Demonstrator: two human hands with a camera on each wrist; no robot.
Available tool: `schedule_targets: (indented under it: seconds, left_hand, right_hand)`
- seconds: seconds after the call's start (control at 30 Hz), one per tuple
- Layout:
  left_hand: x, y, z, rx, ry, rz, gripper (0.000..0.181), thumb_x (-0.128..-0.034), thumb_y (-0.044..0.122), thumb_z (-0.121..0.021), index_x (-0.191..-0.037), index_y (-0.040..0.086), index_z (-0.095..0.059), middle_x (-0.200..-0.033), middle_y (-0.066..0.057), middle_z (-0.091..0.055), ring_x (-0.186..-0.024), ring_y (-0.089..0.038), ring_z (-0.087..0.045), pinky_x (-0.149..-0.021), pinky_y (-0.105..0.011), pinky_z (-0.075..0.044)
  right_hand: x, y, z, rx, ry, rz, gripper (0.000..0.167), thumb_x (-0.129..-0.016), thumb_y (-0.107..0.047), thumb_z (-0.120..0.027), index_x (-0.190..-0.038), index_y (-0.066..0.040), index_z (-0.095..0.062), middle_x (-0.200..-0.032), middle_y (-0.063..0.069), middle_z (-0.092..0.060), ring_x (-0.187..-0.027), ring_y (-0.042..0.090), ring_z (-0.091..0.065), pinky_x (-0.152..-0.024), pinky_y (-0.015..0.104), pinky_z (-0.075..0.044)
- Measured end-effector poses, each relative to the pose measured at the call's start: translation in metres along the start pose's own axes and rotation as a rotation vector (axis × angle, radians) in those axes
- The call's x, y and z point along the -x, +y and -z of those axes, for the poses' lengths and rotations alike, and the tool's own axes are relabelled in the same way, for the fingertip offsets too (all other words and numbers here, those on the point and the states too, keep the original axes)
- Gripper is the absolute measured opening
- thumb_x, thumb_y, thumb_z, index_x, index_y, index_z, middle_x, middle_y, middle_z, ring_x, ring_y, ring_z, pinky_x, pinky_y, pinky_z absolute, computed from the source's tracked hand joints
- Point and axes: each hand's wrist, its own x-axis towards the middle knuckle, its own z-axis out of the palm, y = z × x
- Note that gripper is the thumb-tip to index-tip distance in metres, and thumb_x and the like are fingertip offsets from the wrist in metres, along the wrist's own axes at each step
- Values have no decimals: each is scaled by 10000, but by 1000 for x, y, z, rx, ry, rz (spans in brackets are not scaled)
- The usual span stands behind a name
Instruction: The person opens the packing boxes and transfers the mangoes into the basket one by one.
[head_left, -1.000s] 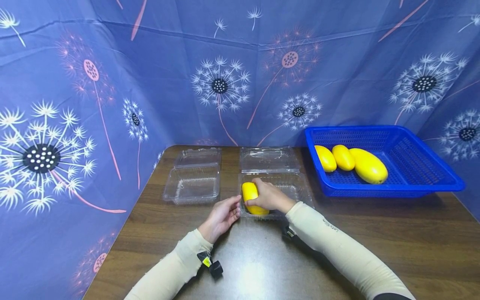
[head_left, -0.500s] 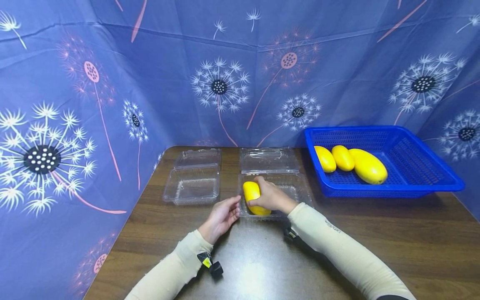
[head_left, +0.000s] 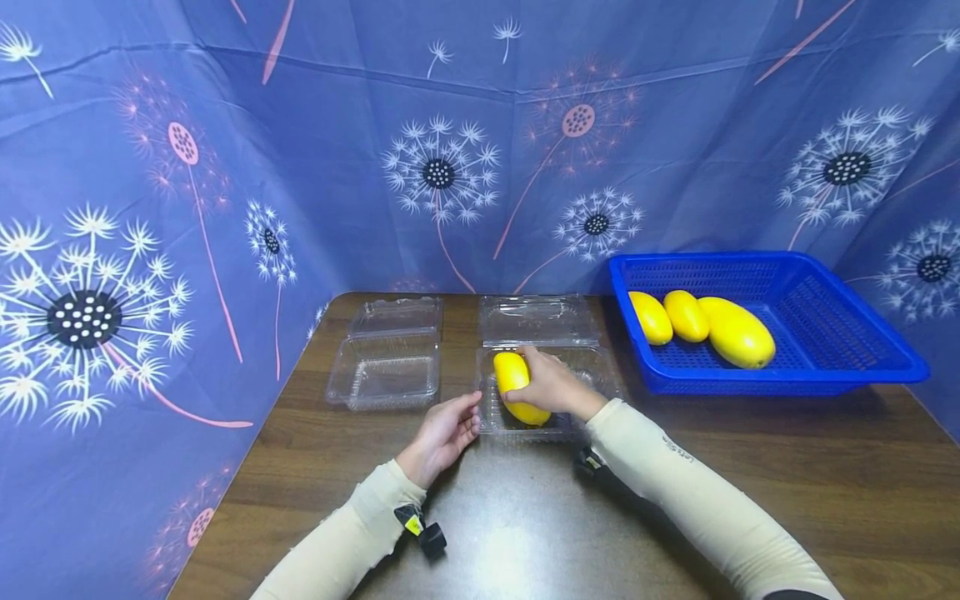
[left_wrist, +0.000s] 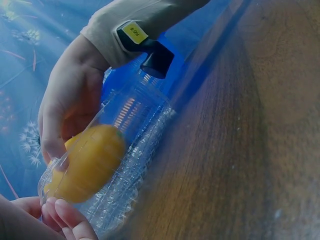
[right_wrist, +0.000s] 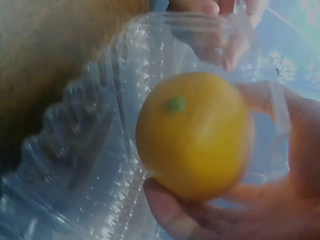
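Note:
My right hand [head_left: 553, 386] holds a yellow mango [head_left: 513, 373], its thumb on the near side and fingers round the far side. The mango is tilted over the left part of an open clear plastic clamshell container [head_left: 596, 371]; in the right wrist view its end shows a green stem spot [right_wrist: 175, 103]. Whether it touches the container floor is hard to tell. My left hand [head_left: 444, 435] pinches the container's left rim near the front corner, with fingertips [left_wrist: 70, 216] against the plastic in the left wrist view.
A second open clear clamshell container [head_left: 384, 371] stands to the left. At the back right, a blue plastic basket [head_left: 757, 377] holds several fruits, among them a large yellow mango [head_left: 738, 332]. Blue patterned cloth [head_left: 525, 167] hangs behind the wooden table [head_left: 750, 467].
My right hand has shifted the mango slightly right and away from me inside the container, and the mango now leans more. My left hand stays at the container's corner.

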Motion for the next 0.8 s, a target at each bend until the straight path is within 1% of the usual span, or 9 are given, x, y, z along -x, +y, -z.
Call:
schedule_targets:
  seconds: [0.13,0.4,0.63,0.8]
  left_hand:
    - [0,0,1,10,-3,-2,161,-912,132,-649,-757,141,-608,-655,63,-567,-585,-42,-507,-567,-145,-472]
    - [1,-1,1,18,-6,-2,159,-909,130,-653,-759,140,-599,-660,60,-574,-582,-40,-512,-562,-142,-481]
    - [1,-1,1,12,-15,-3,156,-917,127,-642,-770,137,-591,-661,64,-573,-584,-38,-508,-566,-138,-474]
    - [2,-1,1,15,-23,-1,163,-925,122,-627,-769,137,-583,-653,70,-567,-586,-35,-503,-566,-134,-469]
  right_hand:
    - [-1,1,7,19,8,11,781,-740,-349,-796,-1354,-22,-441,-1108,164,-638,-921,274,-612,-756,406,-536]
    - [1,2,19,24,9,18,781,-748,-353,-786,-1359,-27,-425,-1083,170,-635,-872,261,-604,-705,363,-529]
    - [2,0,33,30,23,22,785,-749,-348,-782,-1368,-30,-419,-1109,178,-628,-892,274,-602,-711,381,-534]
    - [1,-1,42,31,19,25,807,-766,-361,-771,-1399,-31,-394,-1154,184,-617,-931,284,-597,-745,392,-538]
